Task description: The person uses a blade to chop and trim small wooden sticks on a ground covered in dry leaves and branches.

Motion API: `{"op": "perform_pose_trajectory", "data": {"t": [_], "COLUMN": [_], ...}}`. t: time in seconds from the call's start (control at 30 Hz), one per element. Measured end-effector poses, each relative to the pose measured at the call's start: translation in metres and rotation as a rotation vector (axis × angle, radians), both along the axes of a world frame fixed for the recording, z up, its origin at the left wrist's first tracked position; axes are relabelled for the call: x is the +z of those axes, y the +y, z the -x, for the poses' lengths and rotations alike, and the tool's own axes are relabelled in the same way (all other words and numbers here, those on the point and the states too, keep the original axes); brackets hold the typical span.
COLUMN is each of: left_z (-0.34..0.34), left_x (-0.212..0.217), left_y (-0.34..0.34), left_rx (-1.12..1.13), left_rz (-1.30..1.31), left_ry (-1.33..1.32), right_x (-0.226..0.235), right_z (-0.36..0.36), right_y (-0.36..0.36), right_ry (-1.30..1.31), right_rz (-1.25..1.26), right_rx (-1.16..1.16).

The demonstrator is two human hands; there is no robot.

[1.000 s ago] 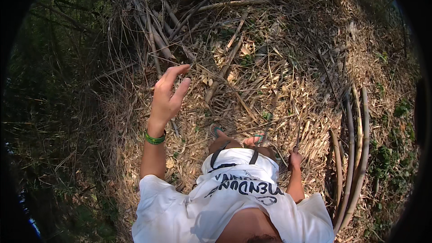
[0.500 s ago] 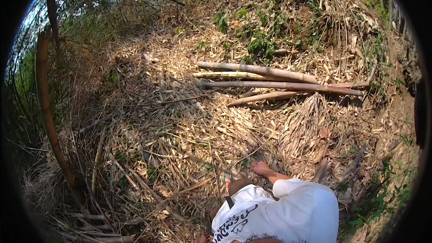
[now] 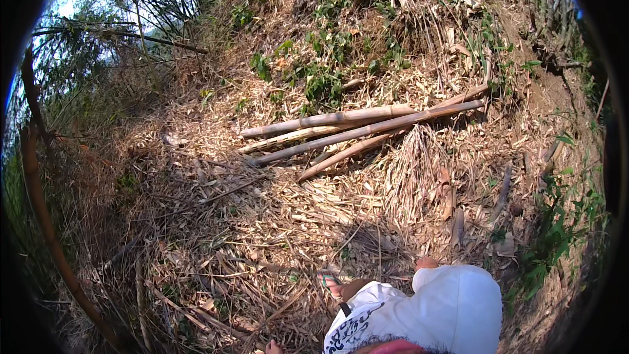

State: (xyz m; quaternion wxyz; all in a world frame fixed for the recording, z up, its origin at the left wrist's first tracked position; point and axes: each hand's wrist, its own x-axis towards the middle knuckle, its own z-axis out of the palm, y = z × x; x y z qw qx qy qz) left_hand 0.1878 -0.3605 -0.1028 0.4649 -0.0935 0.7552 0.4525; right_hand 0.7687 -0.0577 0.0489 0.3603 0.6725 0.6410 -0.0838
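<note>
Bamboo poles (image 3: 354,132): pale tan to grey-brown. Dry leaf litter (image 3: 262,236): straw yellow, brown-streaked. Weeds (image 3: 327,72) on mound: dark green. T-shirt (image 3: 452,311): white, black print at front. Sandal strap (image 3: 329,282): teal-green. Standing bamboo culm (image 3: 39,203): reddish brown.

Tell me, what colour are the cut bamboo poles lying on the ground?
Pale tan to brown bamboo poles, clearest in the head view.

The person wears a white short-sleeved shirt (image 3: 452,308) with dark printed lettering across its front at the near edge. 1 foot shows, in a sandal (image 3: 329,282) with a teal and pink strap. Neither hand is clearly visible.
</note>
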Motion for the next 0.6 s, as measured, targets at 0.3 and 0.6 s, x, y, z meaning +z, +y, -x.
{"op": "perform_pose_trajectory", "data": {"t": [0.3,0.6], "left_z": [-0.027,-0.084], "left_x": [-0.015,-0.021], "left_y": [-0.014,-0.034], "left_rx": [0.087,0.129], "left_rz": [-0.033,-0.018], "left_ry": [-0.081,-0.201], "right_x": [0.013,0.058], "right_z": [0.069,0.191], "right_y": [0.054,0.069], "right_ry": [0.525,0.655], "right_rz": [-0.042,0.019], "right_rx": [-0.443,0.218]}}
